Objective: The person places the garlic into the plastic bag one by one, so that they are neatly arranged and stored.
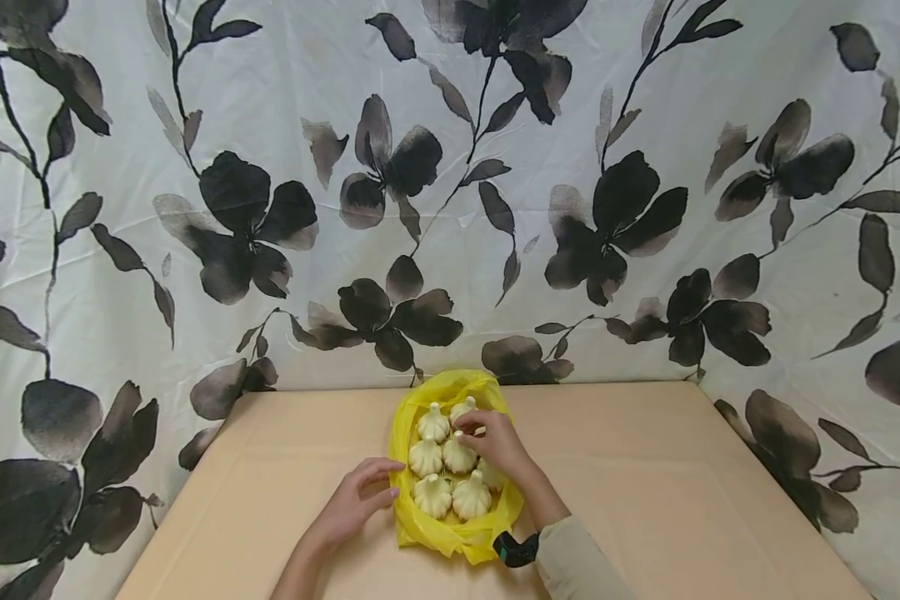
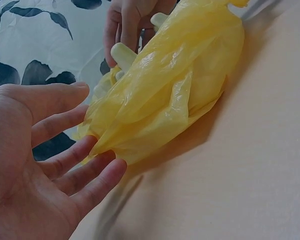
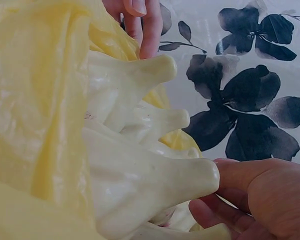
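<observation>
Several whole garlic bulbs [image 1: 432, 497] sit with their stems up in a yellow plastic bag [image 1: 412, 533], whose mouth is spread wide. At the bag's left side is my left hand [image 1: 360, 497], its fingers spread and loosely bent. Those fingertips [image 2: 107, 170] touch the yellow film in the left wrist view. Over the bag's far right part reaches my right hand [image 1: 498, 446], thumb and forefinger apart above the bulbs. In the right wrist view, the right thumb [image 3: 232, 172] is beside one bulb's stem [image 3: 202, 177], and that stem partly hides the fingers.
The bag stands on a beige tabletop [image 1: 285, 467] near its back edge. Behind the table hangs a white cloth [image 1: 450, 275] with dark flowers. A black band [image 1: 516, 550] sits at the right wrist, beside a light sleeve [image 1: 581, 558].
</observation>
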Demonstrator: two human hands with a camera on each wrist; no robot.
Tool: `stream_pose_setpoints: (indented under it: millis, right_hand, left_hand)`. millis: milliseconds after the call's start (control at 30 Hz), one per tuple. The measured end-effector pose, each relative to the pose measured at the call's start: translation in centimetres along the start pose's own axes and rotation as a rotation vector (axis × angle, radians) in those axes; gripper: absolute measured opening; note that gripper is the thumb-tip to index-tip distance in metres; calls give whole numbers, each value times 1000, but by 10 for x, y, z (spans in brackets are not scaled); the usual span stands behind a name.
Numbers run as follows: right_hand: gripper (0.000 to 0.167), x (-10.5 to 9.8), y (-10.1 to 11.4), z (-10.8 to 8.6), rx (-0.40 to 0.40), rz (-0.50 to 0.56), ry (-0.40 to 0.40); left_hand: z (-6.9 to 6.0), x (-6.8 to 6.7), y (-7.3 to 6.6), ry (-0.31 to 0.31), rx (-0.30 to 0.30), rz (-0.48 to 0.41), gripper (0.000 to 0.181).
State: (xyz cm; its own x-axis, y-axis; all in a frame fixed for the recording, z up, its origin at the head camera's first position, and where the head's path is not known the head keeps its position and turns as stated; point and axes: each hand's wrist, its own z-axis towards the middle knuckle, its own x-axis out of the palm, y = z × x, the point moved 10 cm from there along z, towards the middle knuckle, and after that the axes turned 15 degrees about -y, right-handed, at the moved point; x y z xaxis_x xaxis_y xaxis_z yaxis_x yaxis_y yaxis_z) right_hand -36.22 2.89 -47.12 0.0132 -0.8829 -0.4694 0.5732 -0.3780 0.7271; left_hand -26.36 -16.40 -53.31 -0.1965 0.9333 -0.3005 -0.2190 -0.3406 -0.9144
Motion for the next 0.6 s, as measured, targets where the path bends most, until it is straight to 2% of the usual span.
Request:
stream_pose_setpoints:
  millis: [100, 300, 433, 600]
  right_hand:
    - [19, -1, 0, 0, 4, -1, -2]
    - [21, -6, 0, -1, 25, -8, -19]
    - [22, -17, 4, 3, 16, 0, -59]
    - [22, -28, 5, 5, 35, -5, -88]
  left_hand:
    - [0, 0, -1, 4, 8, 5, 38]
    - [0, 0, 2, 20, -41, 1, 38]
    - [3, -3, -2, 16, -17, 15, 37]
    - [8, -10, -8, 19, 43, 39, 36]
